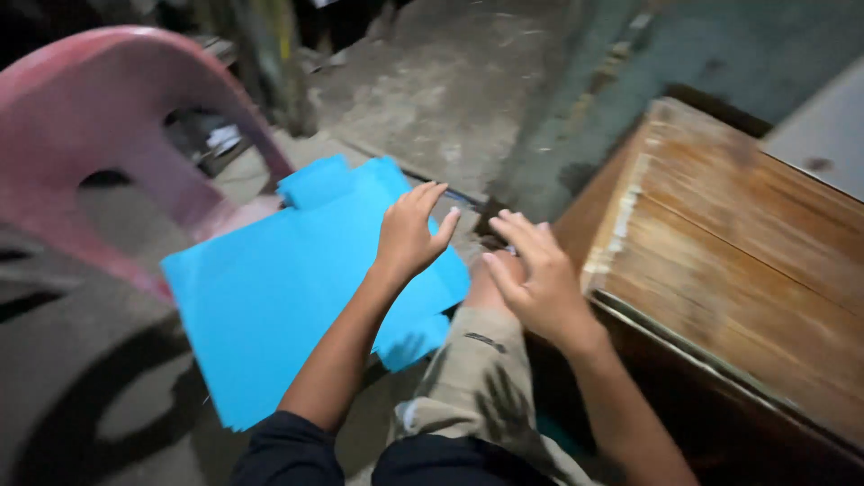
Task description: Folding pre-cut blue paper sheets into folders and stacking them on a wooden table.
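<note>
My left hand (407,236) rests on the blue paper sheets (270,297) lying across my lap beside the pink plastic chair (117,117), grip loose with fingers spread, while my right hand (535,279) hovers open and empty near the wooden tabletop (738,261).

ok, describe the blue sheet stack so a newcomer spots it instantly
Start at the pink plastic chair at far left. Just right of it, under the left hand, lies the stack of bright blue paper sheets. It is the only vivid blue thing against grey floor and brown wooden box.
</note>
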